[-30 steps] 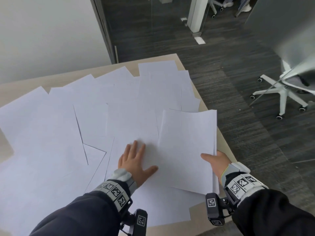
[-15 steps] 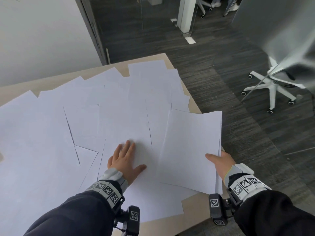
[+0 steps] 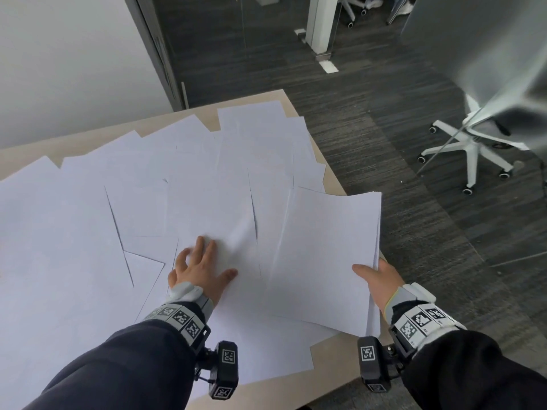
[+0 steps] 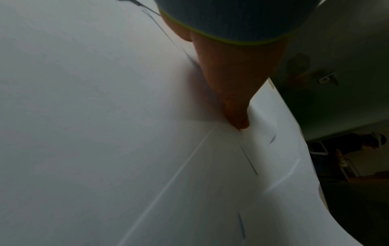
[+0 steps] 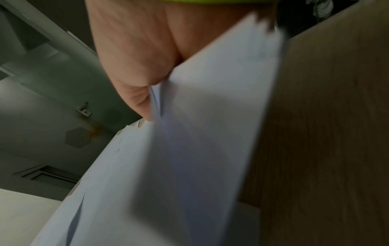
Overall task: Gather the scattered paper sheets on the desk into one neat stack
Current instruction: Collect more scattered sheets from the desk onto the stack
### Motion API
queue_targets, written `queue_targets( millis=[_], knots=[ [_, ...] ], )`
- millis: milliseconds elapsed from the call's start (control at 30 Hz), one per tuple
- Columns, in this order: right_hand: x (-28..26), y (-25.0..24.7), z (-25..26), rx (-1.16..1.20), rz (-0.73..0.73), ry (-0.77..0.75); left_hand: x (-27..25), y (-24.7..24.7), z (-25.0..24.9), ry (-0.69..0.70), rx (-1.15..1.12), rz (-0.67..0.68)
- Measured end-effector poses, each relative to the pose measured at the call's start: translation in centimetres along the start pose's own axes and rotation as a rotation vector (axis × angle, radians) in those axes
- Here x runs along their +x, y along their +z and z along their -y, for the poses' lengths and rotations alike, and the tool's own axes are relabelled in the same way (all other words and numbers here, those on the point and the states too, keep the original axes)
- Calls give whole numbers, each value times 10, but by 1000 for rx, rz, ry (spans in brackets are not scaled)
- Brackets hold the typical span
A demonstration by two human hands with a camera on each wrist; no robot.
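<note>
Several white paper sheets [image 3: 88, 220] lie scattered and overlapping across the light wooden desk [image 3: 17, 156]. My right hand [image 3: 377, 279] holds a small bundle of sheets [image 3: 325, 247] at its right edge, thumb on top, raised a little off the desk near its right edge. In the right wrist view the bundle [image 5: 189, 149] sits pinched under the thumb. My left hand [image 3: 201, 264] lies flat with fingers spread on a loose sheet [image 3: 216, 208] just left of the bundle; that sheet buckles slightly beside the fingers. The left wrist view shows the thumb [image 4: 235, 106] pressing on paper.
The desk's right edge [image 3: 334, 179] drops to dark carpet. A white swivel chair [image 3: 470, 149] stands on the floor at the right. A white wall [image 3: 74, 54] and a glass partition [image 3: 236, 39] are behind the desk. Bare desk shows at the near right corner [image 3: 334, 359].
My right hand has lifted the bundle slightly and shifted it right. My left hand has drawn the sheet under it toward the bundle, making it buckle.
</note>
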State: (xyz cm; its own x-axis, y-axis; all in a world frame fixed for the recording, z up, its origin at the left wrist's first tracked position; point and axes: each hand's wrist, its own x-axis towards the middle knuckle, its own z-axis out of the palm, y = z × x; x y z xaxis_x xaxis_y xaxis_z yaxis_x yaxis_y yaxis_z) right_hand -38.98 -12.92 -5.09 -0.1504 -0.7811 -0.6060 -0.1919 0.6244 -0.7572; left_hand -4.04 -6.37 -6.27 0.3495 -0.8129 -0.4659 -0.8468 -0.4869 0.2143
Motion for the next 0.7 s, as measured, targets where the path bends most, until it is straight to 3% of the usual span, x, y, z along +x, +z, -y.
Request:
queue_targets(
  millis=[200, 400, 533, 700],
  knots=[
    [2, 1, -2, 31, 39, 23, 6, -9, 7, 6, -105, -94],
    [-6, 11, 6, 41, 105, 23, -7, -11, -18, 215, -284, -88],
    [-9, 26, 4, 30, 106, 43, -28, -1, -59, 391, -206, 58],
    [-14, 39, 10, -22, 84, 69, -42, 16, -81, 493, -25, 231]
  ],
)
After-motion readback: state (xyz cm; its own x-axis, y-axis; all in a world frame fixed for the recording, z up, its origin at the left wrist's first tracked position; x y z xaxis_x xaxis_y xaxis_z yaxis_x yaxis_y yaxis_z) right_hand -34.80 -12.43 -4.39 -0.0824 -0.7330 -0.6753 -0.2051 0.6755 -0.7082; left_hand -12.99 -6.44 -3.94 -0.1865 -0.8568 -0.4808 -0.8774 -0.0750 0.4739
